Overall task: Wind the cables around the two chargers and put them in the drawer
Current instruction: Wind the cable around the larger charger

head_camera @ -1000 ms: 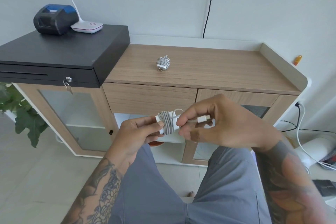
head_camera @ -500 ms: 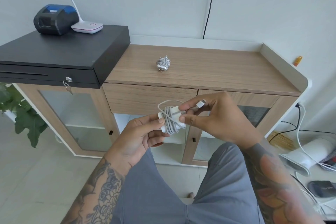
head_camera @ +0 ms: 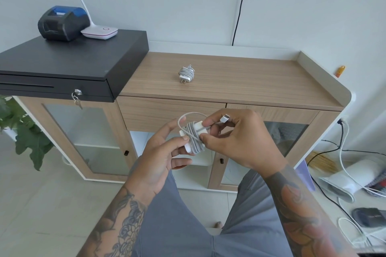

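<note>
One charger (head_camera: 186,73) sits wound on the desk (head_camera: 240,81). Second charger (head_camera: 193,136), pinched by left hand (head_camera: 160,152) and right hand (head_camera: 236,142), needs its tail tucked. Drawer (head_camera: 163,110) below the desktop is closed.

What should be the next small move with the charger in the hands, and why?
Probably tuck the plug end under the wraps. The charger in the hands is nearly wound, held by the left hand, but a loose loop stands free and the right hand pinches the end.
</note>
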